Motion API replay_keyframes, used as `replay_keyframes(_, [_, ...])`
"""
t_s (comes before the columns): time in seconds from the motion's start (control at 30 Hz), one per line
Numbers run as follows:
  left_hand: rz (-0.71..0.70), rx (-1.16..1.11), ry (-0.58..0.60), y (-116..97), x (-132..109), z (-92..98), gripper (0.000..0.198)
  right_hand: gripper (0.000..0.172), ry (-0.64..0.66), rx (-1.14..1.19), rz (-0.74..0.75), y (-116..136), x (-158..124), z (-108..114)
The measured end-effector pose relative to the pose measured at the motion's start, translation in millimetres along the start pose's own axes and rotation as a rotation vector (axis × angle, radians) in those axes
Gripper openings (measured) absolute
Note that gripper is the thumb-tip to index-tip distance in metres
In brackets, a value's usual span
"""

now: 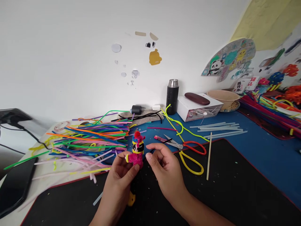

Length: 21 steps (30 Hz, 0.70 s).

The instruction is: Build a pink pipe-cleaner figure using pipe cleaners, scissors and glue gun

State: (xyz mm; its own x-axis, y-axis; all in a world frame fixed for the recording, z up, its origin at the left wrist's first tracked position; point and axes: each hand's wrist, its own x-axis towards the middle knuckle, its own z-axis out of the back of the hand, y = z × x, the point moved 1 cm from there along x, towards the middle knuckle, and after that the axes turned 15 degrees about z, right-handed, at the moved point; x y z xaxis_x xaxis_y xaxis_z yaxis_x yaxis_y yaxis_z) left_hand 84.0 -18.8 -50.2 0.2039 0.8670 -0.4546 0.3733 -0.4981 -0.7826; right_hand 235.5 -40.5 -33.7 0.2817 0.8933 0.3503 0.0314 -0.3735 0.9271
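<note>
A small pipe-cleaner figure [137, 150] stands upright between my hands, with a pink body, a black and yellow head and a red pompom on top. My left hand [121, 175] grips its lower body between thumb and fingers. Just to the right, my right hand [164, 166] is beside the figure without touching it, thumb and index finger apart and the other fingers curled. Nothing shows between those fingertips. Beyond my right hand lie scissors [192, 147] with red and yellow handles, their blades parted.
Many coloured pipe cleaners [94, 135] are heaped at the left. A wooden stick [209, 157] and translucent glue sticks [223, 128] lie at the right. Behind stand a black bottle [172, 97] and a white box [184, 111]. A phone [16, 185] is at far left.
</note>
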Motion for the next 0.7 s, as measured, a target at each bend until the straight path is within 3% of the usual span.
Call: replay_keyframes(0.7, [-0.148, 0.198, -0.024, 3.9, -3.0, 3.9, 0.045, 0.021, -0.029, 0.006, -0.02, -5.7, -0.1, -0.5])
